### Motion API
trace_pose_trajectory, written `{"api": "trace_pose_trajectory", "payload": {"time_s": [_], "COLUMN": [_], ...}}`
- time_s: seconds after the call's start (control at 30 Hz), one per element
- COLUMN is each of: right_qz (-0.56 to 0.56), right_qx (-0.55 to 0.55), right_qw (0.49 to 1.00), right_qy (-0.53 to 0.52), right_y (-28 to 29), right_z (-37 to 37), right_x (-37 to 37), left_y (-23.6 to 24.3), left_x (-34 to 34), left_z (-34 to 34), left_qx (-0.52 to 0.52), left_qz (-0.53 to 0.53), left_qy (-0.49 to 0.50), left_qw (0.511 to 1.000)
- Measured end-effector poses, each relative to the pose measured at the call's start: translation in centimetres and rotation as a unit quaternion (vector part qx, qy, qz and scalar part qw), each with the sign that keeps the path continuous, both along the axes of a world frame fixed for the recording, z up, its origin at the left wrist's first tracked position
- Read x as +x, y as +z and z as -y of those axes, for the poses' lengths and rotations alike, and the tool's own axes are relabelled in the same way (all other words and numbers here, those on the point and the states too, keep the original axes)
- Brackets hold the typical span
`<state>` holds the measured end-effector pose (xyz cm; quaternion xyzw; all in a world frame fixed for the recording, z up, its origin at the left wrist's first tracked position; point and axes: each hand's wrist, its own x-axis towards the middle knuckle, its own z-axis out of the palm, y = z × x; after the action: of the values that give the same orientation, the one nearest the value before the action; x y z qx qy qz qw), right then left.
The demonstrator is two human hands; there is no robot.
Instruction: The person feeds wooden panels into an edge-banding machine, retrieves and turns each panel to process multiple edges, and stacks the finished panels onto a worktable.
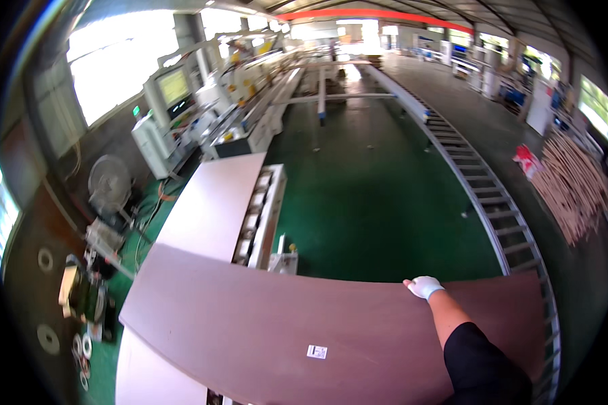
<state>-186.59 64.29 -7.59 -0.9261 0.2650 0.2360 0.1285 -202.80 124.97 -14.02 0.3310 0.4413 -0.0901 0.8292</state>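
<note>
A long brown board (243, 314) lies crosswise in front of me, with a small white label (317, 352) on its upper face. My right hand (425, 287), in a white glove with bare fingertips, is closed over the board's far edge, right of its middle. Under the board's left part lies a paler panel (206, 202), which shows both beyond and in front of it. The board's right end rests over a roller track (500, 212). My left hand is not in view.
A white roller conveyor frame (267, 216) runs beside the pale panel. Beyond it stands a long machine (250, 135) with a control cabinet (152, 145). A fan (110, 182) is at the left, and a heap of thin strips (571, 182) lies at the right.
</note>
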Motion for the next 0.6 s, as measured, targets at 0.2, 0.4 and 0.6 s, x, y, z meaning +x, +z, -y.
{"api": "trace_pose_trajectory", "payload": {"time_s": [0.2,0.4,0.6], "right_qz": [0.113,0.197,0.262], "right_qx": [-0.052,-0.109,-0.129], "right_qw": [0.992,0.974,0.956], "right_qy": [0.004,0.029,0.025], "right_y": [3.3,11.3,15.7], "right_z": [4.5,9.6,15.5], "right_x": [5.8,15.6,23.3], "left_y": [-9.8,-11.1,-5.6], "left_x": [13.9,25.1,33.0], "left_z": [-3.6,0.4,13.4], "left_qx": [0.044,0.184,0.010], "left_qz": [0.024,-0.035,0.107], "left_qy": [-0.130,-0.253,-0.133], "left_qw": [0.990,0.949,0.985]}}
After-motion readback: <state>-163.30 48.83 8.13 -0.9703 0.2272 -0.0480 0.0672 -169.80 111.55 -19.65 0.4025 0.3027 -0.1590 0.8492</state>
